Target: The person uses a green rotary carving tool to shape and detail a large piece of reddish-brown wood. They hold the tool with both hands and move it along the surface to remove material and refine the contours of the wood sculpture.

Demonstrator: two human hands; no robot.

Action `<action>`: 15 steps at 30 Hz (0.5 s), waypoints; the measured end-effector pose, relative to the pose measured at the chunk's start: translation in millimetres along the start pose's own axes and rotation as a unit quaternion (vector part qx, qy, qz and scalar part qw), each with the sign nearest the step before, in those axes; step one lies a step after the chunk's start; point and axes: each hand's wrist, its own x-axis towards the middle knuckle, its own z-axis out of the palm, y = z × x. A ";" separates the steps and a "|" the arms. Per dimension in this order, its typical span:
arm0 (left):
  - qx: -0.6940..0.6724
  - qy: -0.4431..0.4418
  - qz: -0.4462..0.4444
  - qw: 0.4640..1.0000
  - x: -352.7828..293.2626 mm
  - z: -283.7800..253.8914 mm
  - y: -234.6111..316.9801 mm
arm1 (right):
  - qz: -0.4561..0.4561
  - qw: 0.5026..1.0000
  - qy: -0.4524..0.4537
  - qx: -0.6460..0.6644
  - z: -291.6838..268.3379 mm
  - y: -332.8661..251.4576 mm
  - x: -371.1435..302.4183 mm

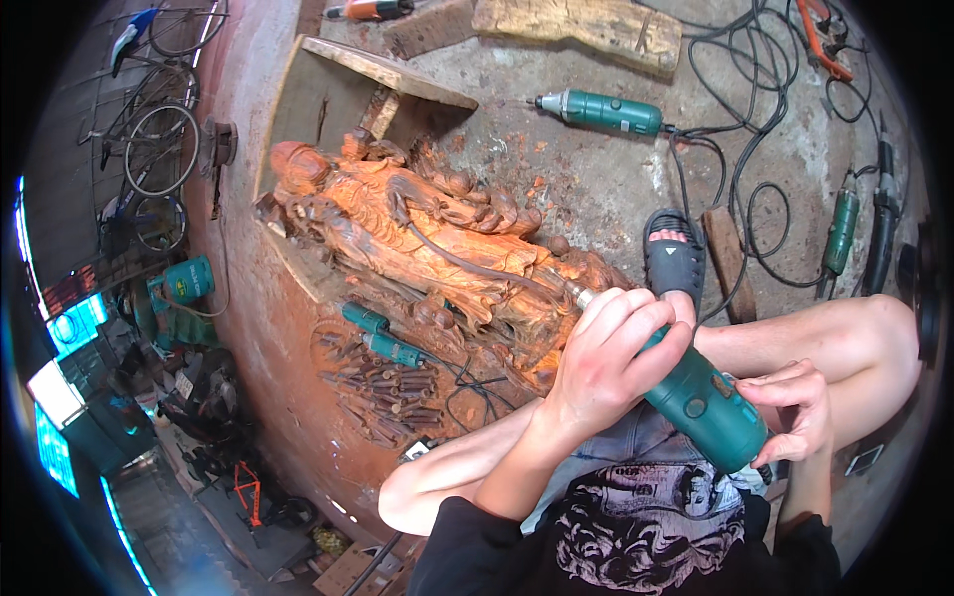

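My left hand (618, 350) is wrapped round the front of a green die grinder (708, 409), close to its metal nose. The fingers and thumb of my right hand (803, 405) are bent about the tool's rear end. The grinder slants, its nose pointing up and left at the near end of a carved wooden figure (427, 223). Its bit is hidden behind my left hand and the carving, so I cannot tell if it touches the wood. The orange-brown figure lies on its back, its rounded head at the upper left.
A wooden stand (393, 72) is at the figure's head. Another green die grinder (611, 112) lies beyond, a third (844, 226) at the right among black cables (740, 119). Several chisels (390, 397) and a small teal power tool (391, 348) lie left. My sandalled foot (675, 260) is beside the carving.
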 end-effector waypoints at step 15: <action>0.185 0.065 0.132 0.972 14.0 14.6 54.0 | 0.139 0.982 0.097 0.090 45.4 -7.7 -17.8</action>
